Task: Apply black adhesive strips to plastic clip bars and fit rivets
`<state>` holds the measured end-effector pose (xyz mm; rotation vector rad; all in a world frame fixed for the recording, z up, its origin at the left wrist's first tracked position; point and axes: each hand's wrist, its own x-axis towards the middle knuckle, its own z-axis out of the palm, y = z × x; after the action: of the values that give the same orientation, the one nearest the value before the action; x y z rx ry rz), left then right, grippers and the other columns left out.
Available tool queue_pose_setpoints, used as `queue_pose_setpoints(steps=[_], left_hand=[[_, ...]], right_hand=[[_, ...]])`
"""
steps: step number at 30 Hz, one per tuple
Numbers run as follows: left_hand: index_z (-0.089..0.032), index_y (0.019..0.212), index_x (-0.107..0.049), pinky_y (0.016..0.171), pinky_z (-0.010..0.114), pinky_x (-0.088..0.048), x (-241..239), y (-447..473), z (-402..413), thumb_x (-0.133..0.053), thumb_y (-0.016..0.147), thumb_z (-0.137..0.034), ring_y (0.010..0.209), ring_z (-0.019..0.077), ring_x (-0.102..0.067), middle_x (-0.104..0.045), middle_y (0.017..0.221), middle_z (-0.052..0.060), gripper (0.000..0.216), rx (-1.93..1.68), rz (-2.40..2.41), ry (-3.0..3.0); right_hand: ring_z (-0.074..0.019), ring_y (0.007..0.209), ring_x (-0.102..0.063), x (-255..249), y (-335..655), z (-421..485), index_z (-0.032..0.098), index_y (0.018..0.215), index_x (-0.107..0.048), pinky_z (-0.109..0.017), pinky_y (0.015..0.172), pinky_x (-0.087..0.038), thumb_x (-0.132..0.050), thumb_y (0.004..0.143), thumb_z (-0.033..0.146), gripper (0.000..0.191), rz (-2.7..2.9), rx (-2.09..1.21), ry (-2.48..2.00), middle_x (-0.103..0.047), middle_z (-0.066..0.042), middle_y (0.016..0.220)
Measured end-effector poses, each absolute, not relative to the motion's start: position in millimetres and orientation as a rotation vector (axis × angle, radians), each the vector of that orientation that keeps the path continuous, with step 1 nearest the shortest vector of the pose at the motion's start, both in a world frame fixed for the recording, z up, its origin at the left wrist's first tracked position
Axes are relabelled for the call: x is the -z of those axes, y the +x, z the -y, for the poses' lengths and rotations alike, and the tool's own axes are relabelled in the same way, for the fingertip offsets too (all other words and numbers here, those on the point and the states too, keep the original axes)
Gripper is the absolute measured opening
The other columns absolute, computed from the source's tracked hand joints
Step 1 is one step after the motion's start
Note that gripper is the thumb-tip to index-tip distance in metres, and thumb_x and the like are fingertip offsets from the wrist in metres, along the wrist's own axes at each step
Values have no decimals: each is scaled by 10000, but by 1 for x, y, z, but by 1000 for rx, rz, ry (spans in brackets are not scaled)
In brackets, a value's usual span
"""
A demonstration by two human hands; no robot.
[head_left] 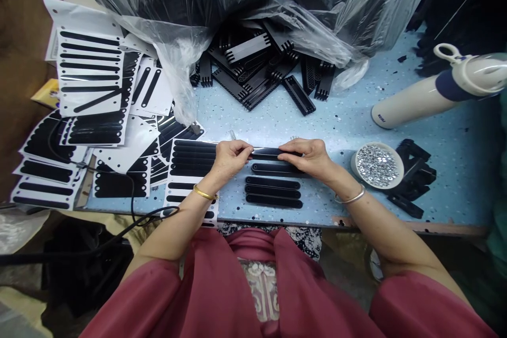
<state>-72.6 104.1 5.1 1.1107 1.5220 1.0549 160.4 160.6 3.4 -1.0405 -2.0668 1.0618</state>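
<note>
My left hand (231,159) pinches the left end of a glossy black strip (266,152), and my right hand (311,156) grips its right end between thumb and fingers. The strip lies level across the gap between the hands; I cannot tell whether it sits on a bar beneath it. Just below it is a black bar (273,169) with rounded ends, partly under my right hand. Closer to me, three similar black bars (273,194) lie in a stack of rows. Beside my left wrist is a white sheet (169,194) carrying black adhesive strips.
Sticker sheets (91,82) pile up at left, with a black cable (132,206) nearby. Black plastic parts (257,66) spill from a clear plastic bag (182,5) at the back. On the right are a bowl of small metal pieces (377,165), black parts (415,174) and a bottle (420,97).
</note>
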Motion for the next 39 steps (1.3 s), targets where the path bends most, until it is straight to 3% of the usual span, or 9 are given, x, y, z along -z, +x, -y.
queue_pose_setpoints(steps=[8,16,20,24,27,31,34,39], left_hand=[[-138,709,-735,529,215,-561,-4,-73,-105,-691,759,-260,574,150,-697,-716,642,41,139,-1061,-1524,1131],[-134,704,-725,534,216,-566,-6,-72,-106,-692,752,-248,568,143,-691,-705,636,32,128,-1066,-1512,1103],[-135,702,-717,537,217,-561,-4,-72,-106,-692,750,-264,576,145,-693,-696,637,31,141,-1050,-1514,1093],[-128,777,-726,528,243,-550,-3,-73,-105,-669,776,-308,586,166,-693,-690,637,42,188,-1017,-1548,1138],[-128,949,-740,661,316,-574,-6,-72,-102,-667,793,-321,653,188,-696,-730,737,71,259,-1040,-1669,1414],[-159,1037,-722,903,423,-514,-15,-70,-101,-692,794,-314,925,264,-699,-754,994,120,290,-996,-1663,1993],[-160,1043,-697,917,431,-479,-23,-64,-104,-651,828,-278,1018,286,-673,-738,1066,129,249,-867,-1547,2209],[-158,982,-668,872,416,-456,-34,-42,-117,-627,858,-278,941,274,-660,-729,945,106,177,-500,-1477,2383]], right_hand=[[-223,844,-734,-2,166,-165,267,950,-797,-401,821,-611,-747,810,405,203,2102,-1107,-964,-786,-49,907],[-212,818,-736,-3,175,-166,240,930,-796,-361,772,-625,-805,740,437,273,1986,-1225,-1079,-784,-52,898],[-215,834,-739,-18,195,-168,242,973,-781,-382,778,-633,-772,790,389,235,1773,-1010,-1194,-782,-59,941],[-204,729,-721,-22,210,-161,217,917,-779,-367,681,-624,-719,826,375,192,1755,-766,-1340,-770,-65,830],[-198,667,-706,-12,210,-153,171,915,-773,-352,624,-611,-747,775,390,261,1836,-934,-1344,-765,-89,810],[-203,712,-721,0,206,-148,125,992,-747,-339,635,-610,-758,734,371,357,1743,-1153,-1307,-764,-127,891],[-196,644,-704,6,203,-149,105,971,-740,-334,599,-590,-716,753,371,345,1691,-1179,-1366,-749,-113,787],[-196,660,-692,6,195,-152,109,977,-738,-336,643,-573,-665,790,358,320,1798,-1068,-1396,-739,-99,771]])
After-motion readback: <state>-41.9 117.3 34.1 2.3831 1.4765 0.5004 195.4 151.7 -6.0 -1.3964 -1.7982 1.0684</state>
